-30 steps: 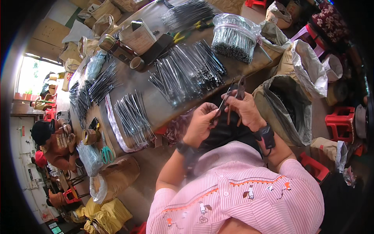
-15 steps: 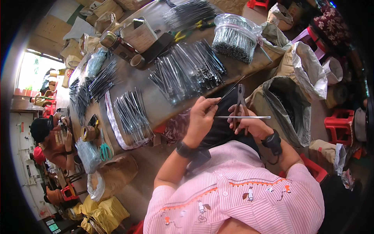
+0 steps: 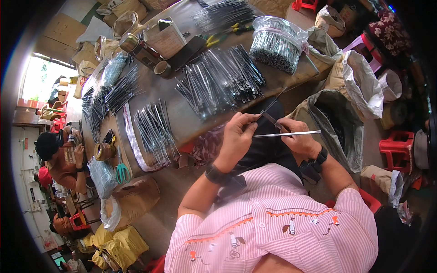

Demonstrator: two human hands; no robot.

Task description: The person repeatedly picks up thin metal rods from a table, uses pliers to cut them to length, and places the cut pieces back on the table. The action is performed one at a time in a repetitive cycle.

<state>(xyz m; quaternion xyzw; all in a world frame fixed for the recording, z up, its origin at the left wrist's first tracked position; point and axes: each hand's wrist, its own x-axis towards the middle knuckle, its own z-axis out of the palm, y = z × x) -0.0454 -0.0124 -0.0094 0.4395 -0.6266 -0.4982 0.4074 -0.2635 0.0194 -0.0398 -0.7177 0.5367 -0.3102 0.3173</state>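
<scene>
Pinching a thin dark strip [image 3: 275,101] by its near end with the left hand [image 3: 237,132], between both hands; right hand [image 3: 301,142] wrapped around pliers [image 3: 271,120], nose right there. Looks like the plier-work step; next move probably wants a steady squeeze.
</scene>
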